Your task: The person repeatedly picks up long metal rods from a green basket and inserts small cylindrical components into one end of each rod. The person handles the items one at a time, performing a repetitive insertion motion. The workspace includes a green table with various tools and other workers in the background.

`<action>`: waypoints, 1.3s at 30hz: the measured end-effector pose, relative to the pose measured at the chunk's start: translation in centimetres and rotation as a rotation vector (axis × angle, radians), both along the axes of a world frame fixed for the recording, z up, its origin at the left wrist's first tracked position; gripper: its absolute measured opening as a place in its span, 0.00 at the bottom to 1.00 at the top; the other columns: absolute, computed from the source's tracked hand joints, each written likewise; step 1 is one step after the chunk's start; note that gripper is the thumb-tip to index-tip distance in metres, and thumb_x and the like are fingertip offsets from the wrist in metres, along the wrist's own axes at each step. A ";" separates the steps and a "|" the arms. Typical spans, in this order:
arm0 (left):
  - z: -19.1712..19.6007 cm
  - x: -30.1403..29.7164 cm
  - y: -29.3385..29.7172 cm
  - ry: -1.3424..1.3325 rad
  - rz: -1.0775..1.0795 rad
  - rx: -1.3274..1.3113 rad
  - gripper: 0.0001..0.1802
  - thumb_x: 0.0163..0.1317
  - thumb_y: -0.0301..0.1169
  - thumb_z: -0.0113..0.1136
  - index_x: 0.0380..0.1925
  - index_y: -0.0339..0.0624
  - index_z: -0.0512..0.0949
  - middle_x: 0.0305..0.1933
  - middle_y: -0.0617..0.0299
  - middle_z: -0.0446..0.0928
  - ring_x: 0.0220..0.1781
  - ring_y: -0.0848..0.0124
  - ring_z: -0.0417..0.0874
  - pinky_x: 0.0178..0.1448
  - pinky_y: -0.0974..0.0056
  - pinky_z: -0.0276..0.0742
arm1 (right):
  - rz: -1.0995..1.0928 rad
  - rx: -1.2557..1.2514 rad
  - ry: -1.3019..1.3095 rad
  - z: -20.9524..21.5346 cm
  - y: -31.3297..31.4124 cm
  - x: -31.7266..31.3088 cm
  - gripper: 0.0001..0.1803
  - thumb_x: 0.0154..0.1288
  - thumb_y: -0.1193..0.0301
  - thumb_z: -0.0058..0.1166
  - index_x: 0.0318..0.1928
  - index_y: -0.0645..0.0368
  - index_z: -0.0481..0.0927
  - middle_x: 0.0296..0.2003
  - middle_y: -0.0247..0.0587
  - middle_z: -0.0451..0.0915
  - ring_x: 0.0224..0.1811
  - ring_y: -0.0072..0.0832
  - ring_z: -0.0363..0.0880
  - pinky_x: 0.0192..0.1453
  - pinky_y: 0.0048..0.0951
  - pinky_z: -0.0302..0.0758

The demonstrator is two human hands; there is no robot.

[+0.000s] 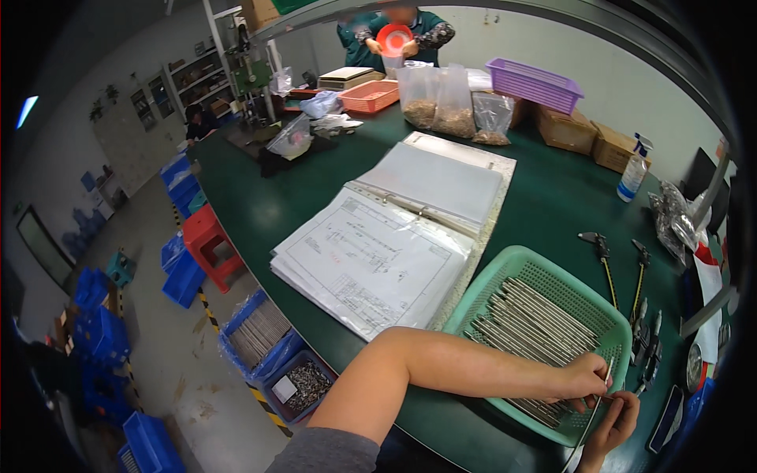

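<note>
Nearest the camera, a bare left forearm is stretched across the lower middle of the view, and the left hand (582, 380) is rested on the near corner of a green plastic basket (512, 264). Its fingers are closed around the upper end of a thin metal rod (593, 414), which is held at a slant just over the basket's near rim. The lower part of the same rod is pinched by the right hand (611, 426), whose fingers are curled shut on it just beside the left hand.

The basket is filled with a heap of similar metal rods (536, 319), laid roughly parallel. It is set on a dark green table (315, 173), touching the right edge of an open ring binder (394, 236) in which technical drawings in clear sleeves are shown. To the right of the basket, two calipers (623, 276) are laid on the table, well apart from the hands.

Farther back, clear bags of small parts (453, 102), an orange tray (371, 96), a purple basket (535, 83), cardboard boxes (587, 134) and a spray bottle (633, 169) are seen. At the far end, a red container (394, 38) is held by another person. Blue bins (272, 355) and a red stool (209, 244) are placed on the floor to the left.
</note>
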State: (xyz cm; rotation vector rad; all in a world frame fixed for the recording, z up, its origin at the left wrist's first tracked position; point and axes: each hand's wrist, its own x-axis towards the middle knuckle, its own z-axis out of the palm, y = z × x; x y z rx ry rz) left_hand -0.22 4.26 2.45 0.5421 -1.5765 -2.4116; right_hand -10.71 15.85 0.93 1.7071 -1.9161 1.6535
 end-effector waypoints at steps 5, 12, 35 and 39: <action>-0.1 -0.1 -0.1 0.016 0.009 0.035 0.07 0.49 0.23 0.51 0.30 0.37 0.67 0.27 0.61 0.70 0.20 0.76 0.74 0.19 0.70 0.73 | 0.027 0.024 0.017 0.3 0.0 -0.4 0.06 0.62 0.77 0.37 0.32 0.67 0.68 0.25 0.38 0.69 0.26 0.21 0.69 0.32 0.20 0.64; -0.5 -0.3 -0.2 0.045 0.033 0.081 0.04 0.49 0.22 0.52 0.26 0.36 0.69 0.22 0.58 0.72 0.18 0.73 0.75 0.18 0.70 0.74 | -0.086 0.144 0.248 4.2 0.6 1.9 0.05 0.58 0.76 0.46 0.30 0.65 0.75 0.25 0.46 0.76 0.25 0.31 0.75 0.31 0.27 0.72; 1.2 0.7 -0.8 0.027 -0.032 -0.032 0.11 0.55 0.26 0.52 0.38 0.33 0.72 0.34 0.60 0.74 0.34 0.73 0.78 0.35 0.73 0.77 | -0.077 0.133 0.236 5.4 0.3 0.4 0.03 0.49 0.82 0.50 0.28 0.66 0.73 0.22 0.43 0.74 0.21 0.33 0.74 0.26 0.24 0.68; 1.1 0.2 0.1 0.083 -0.038 -0.076 0.11 0.54 0.25 0.55 0.38 0.34 0.71 0.33 0.60 0.74 0.33 0.73 0.79 0.33 0.73 0.77 | -0.061 0.029 0.246 5.1 0.5 -0.9 0.03 0.49 0.81 0.51 0.28 0.63 0.73 0.20 0.41 0.74 0.20 0.32 0.73 0.23 0.25 0.67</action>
